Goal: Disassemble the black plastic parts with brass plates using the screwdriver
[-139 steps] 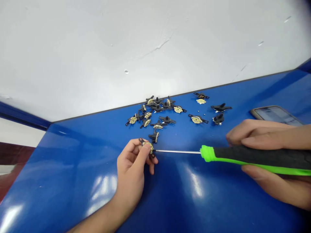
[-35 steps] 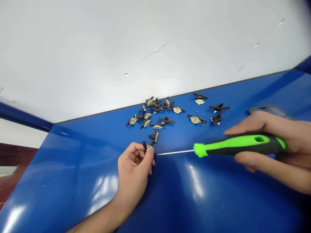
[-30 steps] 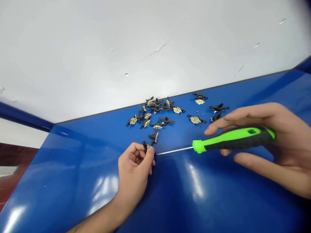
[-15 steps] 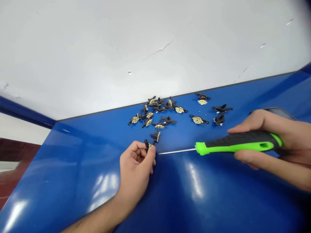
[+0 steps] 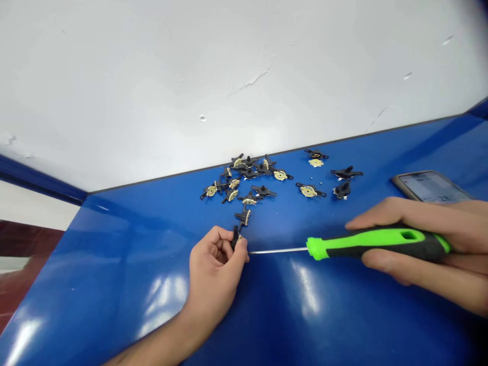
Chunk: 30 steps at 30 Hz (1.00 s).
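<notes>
Between thumb and fingers, my left hand pinches a small black part with a yellowish plate, partly hidden by the fingertips. My right hand is wrapped round the green and black handle of a screwdriver. The metal shaft points left and its tip meets the part at my left fingertips; the exact contact is hidden. Just beyond my left hand lies a similar black part on the blue table.
Several more black parts with yellowish plates lie clustered near the wall. Others, such as a flat-lying one, sit further right beside tiny metal bits. A phone rests beyond my right hand on the blue table.
The screwdriver handle has turned in my right hand, which moved slightly toward me and uncovers more of the phone. My left hand shifted a little right, still pinching the part.
</notes>
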Available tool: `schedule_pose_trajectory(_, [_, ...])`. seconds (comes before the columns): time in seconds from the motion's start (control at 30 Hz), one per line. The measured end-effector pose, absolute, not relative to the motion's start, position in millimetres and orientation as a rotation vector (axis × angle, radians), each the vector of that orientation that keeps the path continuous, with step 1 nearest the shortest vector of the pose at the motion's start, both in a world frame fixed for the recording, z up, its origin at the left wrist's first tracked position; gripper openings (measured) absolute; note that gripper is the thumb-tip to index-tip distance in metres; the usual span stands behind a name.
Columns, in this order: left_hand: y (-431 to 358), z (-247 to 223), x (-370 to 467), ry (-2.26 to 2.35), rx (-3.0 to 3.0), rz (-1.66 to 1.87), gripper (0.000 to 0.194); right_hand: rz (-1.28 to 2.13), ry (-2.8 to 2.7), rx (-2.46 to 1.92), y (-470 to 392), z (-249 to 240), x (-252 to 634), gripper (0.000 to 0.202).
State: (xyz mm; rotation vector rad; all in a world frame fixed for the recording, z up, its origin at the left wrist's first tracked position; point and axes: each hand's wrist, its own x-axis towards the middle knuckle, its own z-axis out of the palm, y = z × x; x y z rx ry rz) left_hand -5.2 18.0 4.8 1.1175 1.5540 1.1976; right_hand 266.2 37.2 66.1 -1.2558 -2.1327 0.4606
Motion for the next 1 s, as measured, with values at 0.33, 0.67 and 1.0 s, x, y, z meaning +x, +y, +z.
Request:
schedule_pose_trajectory(0.33, [22.0,6.2,-14.6,1.403,1.128,1.211,0.021,0.651,-1.84,-1.085,47.9,51.9,271.9,0.01])
schedule_pose_trajectory(0.67, [47.7,29.1,-23.9,1.539,2.078,0.625,0.014,1.782,-1.489,-0.846,53.6,15.8,235.3,0.028])
schedule_pose_trajectory(1.0, [103.9,14.1,-10.2,1.371,2.436,0.697,0.01,1.882,-1.521,-0.904,50.1,6.2,223.4,0.025])
